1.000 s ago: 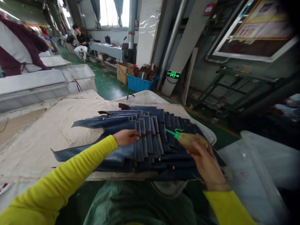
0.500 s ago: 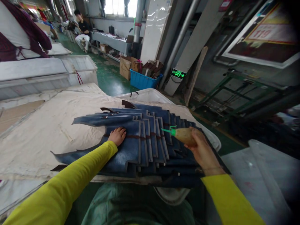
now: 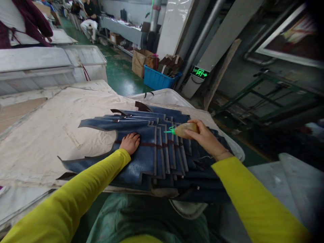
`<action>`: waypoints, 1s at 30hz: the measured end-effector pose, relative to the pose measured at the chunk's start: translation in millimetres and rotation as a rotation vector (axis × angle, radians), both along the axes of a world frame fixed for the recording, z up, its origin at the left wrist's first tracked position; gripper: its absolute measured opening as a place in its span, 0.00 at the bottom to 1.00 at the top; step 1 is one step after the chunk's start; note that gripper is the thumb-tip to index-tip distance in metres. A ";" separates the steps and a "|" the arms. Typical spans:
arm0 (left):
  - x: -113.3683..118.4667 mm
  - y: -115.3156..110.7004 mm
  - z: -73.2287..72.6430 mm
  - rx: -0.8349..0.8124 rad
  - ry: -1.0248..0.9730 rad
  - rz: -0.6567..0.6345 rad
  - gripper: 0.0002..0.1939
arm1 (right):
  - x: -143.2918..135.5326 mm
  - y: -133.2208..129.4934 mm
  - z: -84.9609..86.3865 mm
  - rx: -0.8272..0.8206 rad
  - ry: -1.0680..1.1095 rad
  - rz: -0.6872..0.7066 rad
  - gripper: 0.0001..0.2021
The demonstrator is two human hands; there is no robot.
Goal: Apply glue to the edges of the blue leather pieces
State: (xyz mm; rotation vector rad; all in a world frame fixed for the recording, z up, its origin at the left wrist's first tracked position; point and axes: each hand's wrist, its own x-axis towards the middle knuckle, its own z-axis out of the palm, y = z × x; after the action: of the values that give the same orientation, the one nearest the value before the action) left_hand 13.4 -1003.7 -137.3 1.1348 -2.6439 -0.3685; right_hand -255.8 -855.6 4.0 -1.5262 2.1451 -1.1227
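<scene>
Dark blue leather-like pieces [image 3: 141,158] lie overlapped in a fanned stack, their grey edges showing like steps. My left hand [image 3: 130,142] rests flat on the top piece, fingers stretched out. In my right hand [image 3: 202,135] is a squeeze bottle [image 3: 186,130] with yellowish-brown contents and a green nozzle pointing left. The nozzle tip hangs over the stepped edges near the upper middle of the stack; whether it touches them I cannot tell. A dark brown stripe crosses the pieces below the nozzle.
Pale cloth [image 3: 83,104] covers the work surface under the stack. White plastic bins [image 3: 86,55] stand at the far left. On the green floor beyond are a blue crate [image 3: 160,78] and a cardboard box [image 3: 138,62]. Another person [image 3: 89,20] sits at the back.
My right hand has moved the squeeze bottle left and away from me, over the upper stepped edges. My left hand stays on the top piece. The view has tilted down slightly.
</scene>
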 end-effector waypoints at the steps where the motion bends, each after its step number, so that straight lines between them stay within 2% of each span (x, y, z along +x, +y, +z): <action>1: -0.1 -0.3 -0.4 0.004 -0.001 0.000 0.19 | -1.4 -2.5 -0.8 0.003 0.011 0.002 0.21; 7: -0.4 -1.4 -2.1 0.005 -0.001 0.002 0.19 | -2.7 -19.5 -17.5 -0.018 0.001 -0.065 0.20; 11: 0.0 -1.8 -0.7 0.010 0.004 -0.004 0.19 | 3.1 -32.3 -30.1 -0.064 -0.007 -0.079 0.24; 14: 0.1 -2.1 -0.1 0.020 0.002 0.000 0.19 | 4.7 -41.2 -37.7 -0.098 0.057 -0.070 0.27; 19: 0.0 -2.5 -1.9 0.016 0.010 -0.002 0.19 | 1.0 -53.8 -49.0 -0.103 0.153 -0.045 0.25; 30: -1.1 -2.0 -1.6 0.035 0.007 0.011 0.19 | 1.0 -76.2 -59.3 -0.144 0.187 -0.021 0.21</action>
State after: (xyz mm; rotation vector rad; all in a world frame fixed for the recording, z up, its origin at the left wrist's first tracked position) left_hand 12.3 -1005.7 -139.0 1.1553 -2.6344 -0.4172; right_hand -254.8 -931.8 -55.3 -1.7384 2.2467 -1.2084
